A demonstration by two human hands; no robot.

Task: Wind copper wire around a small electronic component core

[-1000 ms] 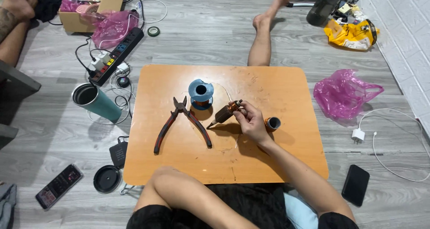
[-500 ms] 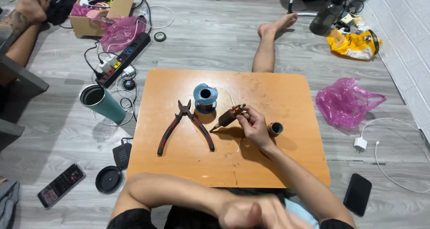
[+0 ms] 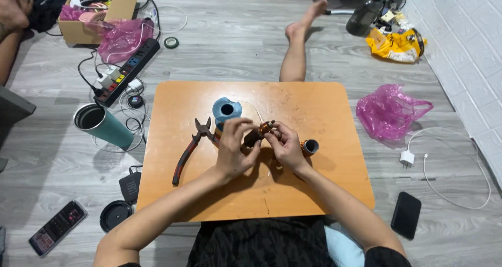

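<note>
Over the middle of a low orange table (image 3: 324, 173), my left hand (image 3: 234, 148) and my right hand (image 3: 285, 144) together hold a small dark cylindrical part with copper-coloured windings (image 3: 260, 132). Pliers with dark red handles (image 3: 189, 149) lie on the table just left of my left hand. A blue spool (image 3: 227, 111) stands right behind my hands. A small black and orange roll (image 3: 309, 147) lies beside my right wrist.
A teal tumbler (image 3: 102, 126), a power strip (image 3: 126, 71) and cables lie left of the table. Phones (image 3: 57, 228) (image 3: 406, 215), a black lid (image 3: 115, 215), a charger (image 3: 407, 157), pink bags (image 3: 389, 112) (image 3: 121, 38), a cardboard box (image 3: 99, 11). Another person's leg (image 3: 296, 47) lies behind the table.
My left hand has come up from below the table edge onto the small part, which only my right hand held before. The camera has moved closer.
</note>
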